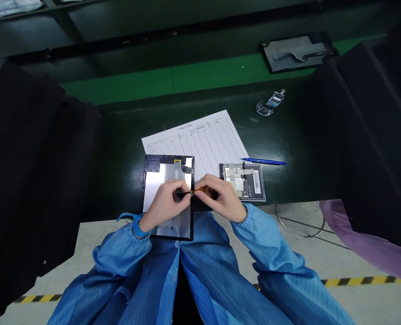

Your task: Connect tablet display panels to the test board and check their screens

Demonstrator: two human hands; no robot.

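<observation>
My left hand [169, 198] is closed in a pinch on the dark end of a thin strip that looks like a flex cable. The fingertips of my right hand [222, 196] pinch an orange-brown flex cable [197, 190]. The two ends meet at a small metallic spot between my hands; whether they are joined I cannot tell. Below my left hand lies a display panel [153, 187] with a silvery back and black border, its lower end reaching past the table edge. Just beyond my right hand rests an opened device with a circuit board [251, 185] and pale tape across it.
A printed form [200, 140] lies under the panel, and a blue pen [264, 161] touches the opened device. Farther back stand a small metal stand [270, 104] and a dark-framed panel [297, 53]. Black shapes flank both sides. A purple sleeve [366, 239] shows at right.
</observation>
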